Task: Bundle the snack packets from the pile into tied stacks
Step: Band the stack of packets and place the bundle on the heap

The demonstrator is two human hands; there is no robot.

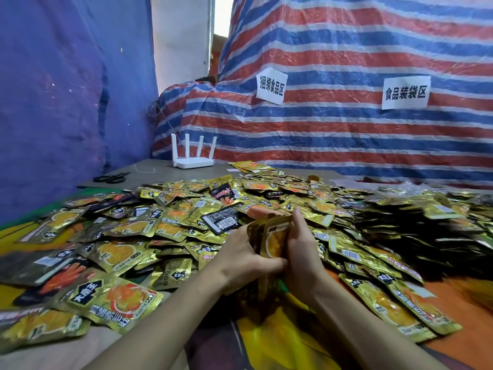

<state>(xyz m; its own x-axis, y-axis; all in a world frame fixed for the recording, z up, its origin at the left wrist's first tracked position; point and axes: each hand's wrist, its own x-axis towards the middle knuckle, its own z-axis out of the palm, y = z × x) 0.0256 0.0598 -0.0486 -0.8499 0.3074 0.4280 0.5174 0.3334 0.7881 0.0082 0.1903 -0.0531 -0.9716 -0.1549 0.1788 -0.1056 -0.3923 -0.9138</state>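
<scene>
Snack packets in gold foil lie in a wide loose pile across the table, with black scissors and a white router behind its left end. Near the middle, the left hand and the right hand curl round a small upright stack of gold packets, gripping it between them just above the pile. Darker packets are heaped to the right.

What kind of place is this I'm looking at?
Probably a makeshift food-packing workroom: a huge loose pile of snack packets, paper signs on a striped tarp naming bundling and bagging zones, and scissors lying nearby.
</scene>
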